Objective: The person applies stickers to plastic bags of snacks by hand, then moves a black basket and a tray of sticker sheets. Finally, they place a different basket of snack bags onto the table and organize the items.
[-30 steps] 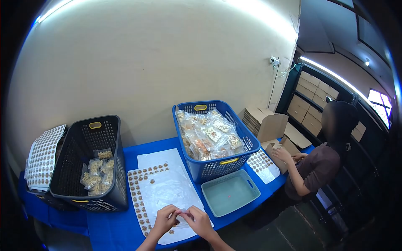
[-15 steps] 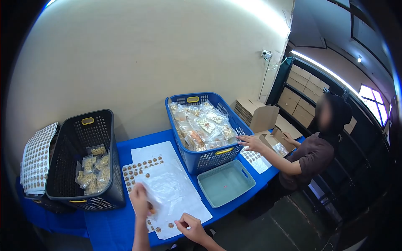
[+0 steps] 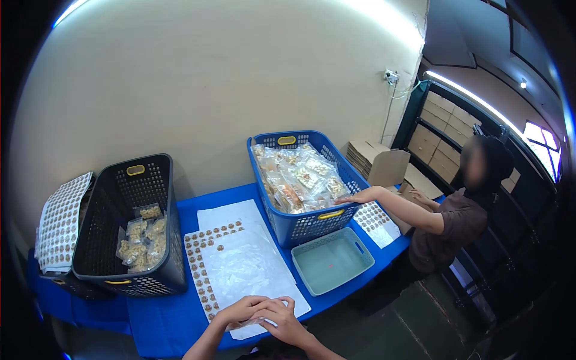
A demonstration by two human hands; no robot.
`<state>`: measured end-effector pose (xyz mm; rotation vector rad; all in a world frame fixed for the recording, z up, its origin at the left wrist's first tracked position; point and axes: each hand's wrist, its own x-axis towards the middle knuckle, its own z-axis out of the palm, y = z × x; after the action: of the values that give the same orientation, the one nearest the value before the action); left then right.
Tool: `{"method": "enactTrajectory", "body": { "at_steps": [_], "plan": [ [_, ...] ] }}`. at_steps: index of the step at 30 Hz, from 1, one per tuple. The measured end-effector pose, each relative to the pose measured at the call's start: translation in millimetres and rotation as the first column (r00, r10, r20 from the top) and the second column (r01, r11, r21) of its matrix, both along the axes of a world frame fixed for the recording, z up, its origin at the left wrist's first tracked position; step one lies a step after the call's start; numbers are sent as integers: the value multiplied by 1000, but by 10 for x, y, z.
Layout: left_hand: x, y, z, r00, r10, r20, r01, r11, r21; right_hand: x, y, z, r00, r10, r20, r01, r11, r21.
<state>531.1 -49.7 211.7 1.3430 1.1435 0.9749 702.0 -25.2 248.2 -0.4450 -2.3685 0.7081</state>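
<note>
Over the lower edge of the white sticker sheet (image 3: 240, 264), my left hand (image 3: 243, 311) and my right hand (image 3: 282, 318) are together, fingers overlapping. Both are closed on a clear plastic bag (image 3: 247, 327), mostly hidden under the fingers. Round brown stickers (image 3: 201, 273) run along the sheet's left and top edges, and its middle is bare and shiny. An empty green tray (image 3: 333, 261) lies to the right of the sheet.
Behind the tray is a blue basket (image 3: 306, 225) full of snack bags. At left, a dark basket (image 3: 168, 240) holds several bags, beside more sticker sheets (image 3: 63, 222). A co-worker (image 3: 459, 222) at right reaches to the blue basket, near cardboard boxes (image 3: 387, 168).
My left hand has come down and right from the sheet's left side with the bag, meeting my right hand. The co-worker's hand has moved further into the blue basket. The view has shifted slightly.
</note>
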Motion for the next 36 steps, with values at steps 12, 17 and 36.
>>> {"method": "enactTrajectory", "body": {
  "at_steps": [12,17,36],
  "plan": [
    [150,17,390,851,482,-209,-436,870,230,-128,584,-203,969,-67,-236,-93,791,-605],
    [173,367,291,555,826,-98,-648,503,572,-185,838,-49,979,11,-206,-128,814,-566],
    [-139,1252,921,387,11,922,-741,599,304,347,2405,-402,958,65,-281,-287,304,-908]
  ]
}}
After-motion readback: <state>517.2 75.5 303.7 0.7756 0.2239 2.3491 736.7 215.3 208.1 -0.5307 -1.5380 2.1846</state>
